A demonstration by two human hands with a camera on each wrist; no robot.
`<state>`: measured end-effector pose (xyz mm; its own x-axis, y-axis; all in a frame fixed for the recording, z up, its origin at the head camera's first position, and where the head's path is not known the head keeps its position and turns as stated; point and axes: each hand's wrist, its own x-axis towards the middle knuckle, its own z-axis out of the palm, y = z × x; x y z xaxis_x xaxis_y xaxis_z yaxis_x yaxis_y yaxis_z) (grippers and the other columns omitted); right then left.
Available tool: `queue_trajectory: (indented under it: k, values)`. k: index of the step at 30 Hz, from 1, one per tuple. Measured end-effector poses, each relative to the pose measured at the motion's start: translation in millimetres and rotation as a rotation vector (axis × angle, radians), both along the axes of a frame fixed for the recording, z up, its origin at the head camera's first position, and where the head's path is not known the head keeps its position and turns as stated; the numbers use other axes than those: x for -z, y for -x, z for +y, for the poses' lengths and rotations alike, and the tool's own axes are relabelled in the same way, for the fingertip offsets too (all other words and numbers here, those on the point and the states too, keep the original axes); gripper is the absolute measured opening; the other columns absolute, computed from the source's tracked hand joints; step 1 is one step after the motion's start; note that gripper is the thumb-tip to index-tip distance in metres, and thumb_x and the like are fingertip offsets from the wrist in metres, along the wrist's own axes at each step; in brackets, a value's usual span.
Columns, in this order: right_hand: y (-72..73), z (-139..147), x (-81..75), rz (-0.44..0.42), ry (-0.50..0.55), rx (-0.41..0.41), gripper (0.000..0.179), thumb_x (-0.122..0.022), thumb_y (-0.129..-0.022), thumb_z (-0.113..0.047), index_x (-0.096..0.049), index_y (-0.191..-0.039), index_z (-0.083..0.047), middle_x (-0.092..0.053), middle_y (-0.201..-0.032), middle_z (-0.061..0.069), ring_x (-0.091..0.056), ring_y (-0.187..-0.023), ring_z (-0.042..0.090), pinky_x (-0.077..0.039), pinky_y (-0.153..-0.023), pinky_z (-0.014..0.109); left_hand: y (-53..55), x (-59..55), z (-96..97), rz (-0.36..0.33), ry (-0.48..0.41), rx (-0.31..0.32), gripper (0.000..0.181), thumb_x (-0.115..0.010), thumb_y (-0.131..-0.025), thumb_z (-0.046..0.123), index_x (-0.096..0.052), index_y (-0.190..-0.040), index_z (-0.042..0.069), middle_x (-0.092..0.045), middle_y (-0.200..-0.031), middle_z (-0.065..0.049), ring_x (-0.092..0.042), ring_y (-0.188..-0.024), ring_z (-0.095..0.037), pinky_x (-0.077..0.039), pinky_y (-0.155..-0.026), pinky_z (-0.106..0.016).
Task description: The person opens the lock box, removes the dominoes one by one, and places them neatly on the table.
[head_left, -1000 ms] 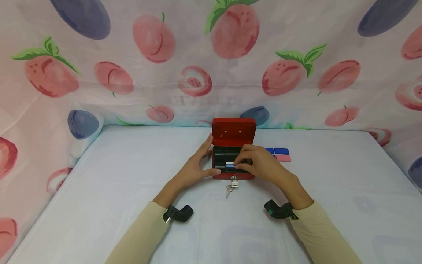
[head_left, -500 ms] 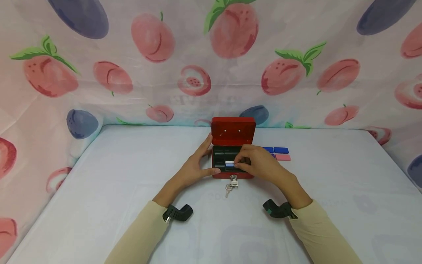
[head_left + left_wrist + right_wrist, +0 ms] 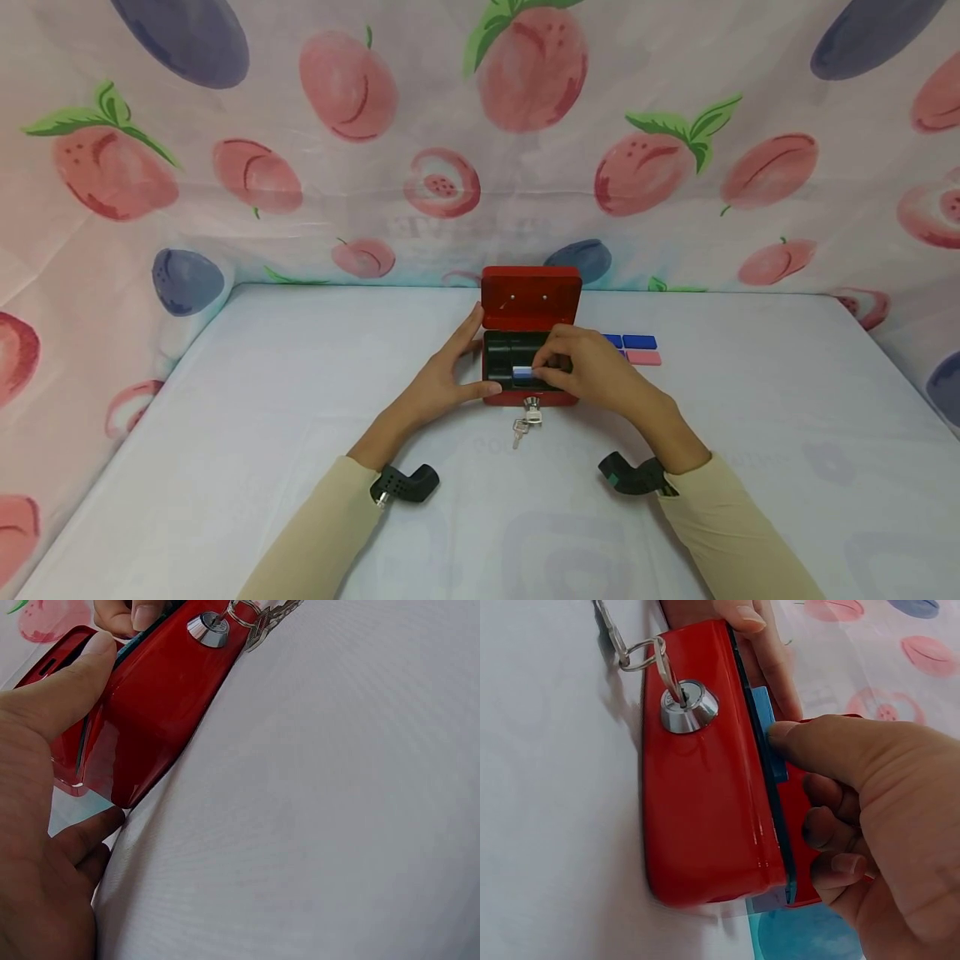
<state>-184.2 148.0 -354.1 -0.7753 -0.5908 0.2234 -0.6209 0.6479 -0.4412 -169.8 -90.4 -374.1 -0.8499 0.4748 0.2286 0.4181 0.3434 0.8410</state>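
Note:
A red cash box [image 3: 525, 399] stands with its lid [image 3: 531, 298] raised and a black tray [image 3: 508, 352] inside. My left hand [image 3: 437, 385] holds the box's left end, thumb over the front rim and fingers along the side. With thumb and fingers, my right hand [image 3: 592, 367] pinches a small blue-and-white rectangular tile [image 3: 522, 372] over the tray's front part. In the right wrist view that blue tile [image 3: 764, 712] is right at the box rim, the thumb pressed on its face. Part of the tray is hidden behind the right hand.
A key sits in the front lock [image 3: 690, 709], with another key [image 3: 520, 431] hanging from its ring over the white table [image 3: 300, 417]. Flat blue tiles [image 3: 640, 342] and a pink tile [image 3: 643, 358] lie right of the box. A fruit-patterned cloth [image 3: 525, 192] hangs behind.
The tile tilts slightly in my right fingers, its white strip now looking narrower. My right hand has risen a touch; my left hand stays where it was on the box.

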Motion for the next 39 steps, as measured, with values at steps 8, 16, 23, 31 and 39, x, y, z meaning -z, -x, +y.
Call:
queue_trajectory:
  k: [8, 16, 23, 31, 39]
  values:
    - [-1.3, 2, -5.2, -0.023, 0.03, -0.001, 0.006, -0.07, -0.078, -0.023, -0.068, -0.082, -0.02, -0.049, -0.078, -0.01, -0.046, -0.07, 0.009, -0.043, -0.057, 0.023, -1.1, 0.2, -0.6, 0.004, 0.002, 0.002, 0.094, -0.072, -0.076, 0.017, -0.007, -0.144, 0.014, -0.007, -0.149, -0.002, -0.036, -0.123, -0.029, -0.024, -0.102, -0.044]
    - [-0.7, 5, -10.3, -0.042, 0.063, 0.01, 0.005, -0.07, -0.078, -0.021, -0.067, -0.082, -0.019, -0.05, -0.079, -0.008, -0.047, -0.071, 0.01, -0.043, -0.057, 0.024, -1.4, 0.4, -0.3, -0.002, 0.001, 0.003, 0.095, -0.072, -0.076, 0.016, -0.006, -0.144, 0.014, -0.006, -0.149, -0.002, -0.036, -0.123, -0.029, -0.023, -0.102, -0.044]
    - [1.3, 10, -10.4, -0.023, 0.065, 0.025, 0.005, -0.069, -0.079, -0.021, -0.067, -0.083, -0.018, -0.05, -0.079, -0.007, -0.046, -0.069, 0.01, -0.042, -0.056, 0.024, -1.4, 0.2, 0.9, 0.001, 0.01, -0.007, 0.095, -0.072, -0.075, 0.016, -0.006, -0.144, 0.015, -0.006, -0.149, -0.002, -0.036, -0.123, -0.029, -0.022, -0.103, -0.044]
    - [1.0, 12, -11.7, -0.028, 0.046, 0.054, 0.006, -0.068, -0.079, -0.022, -0.068, -0.082, -0.017, -0.051, -0.08, -0.006, -0.046, -0.072, 0.011, -0.044, -0.058, 0.025, -1.2, 0.3, 1.1, 0.002, 0.014, -0.01, 0.095, -0.072, -0.075, 0.018, -0.007, -0.144, 0.015, -0.007, -0.149, -0.002, -0.036, -0.123, -0.028, -0.022, -0.102, -0.044]
    - [2.2, 13, -9.8, -0.022, 0.036, 0.068, 0.004, -0.068, -0.08, -0.021, -0.067, -0.082, -0.017, -0.052, -0.082, -0.005, -0.048, -0.075, 0.013, -0.044, -0.061, 0.026, -2.2, -0.6, 1.4, -0.004, 0.009, -0.013, 0.095, -0.072, -0.075, 0.017, -0.007, -0.144, 0.016, -0.007, -0.149, -0.002, -0.036, -0.123, -0.028, -0.022, -0.102, -0.044]
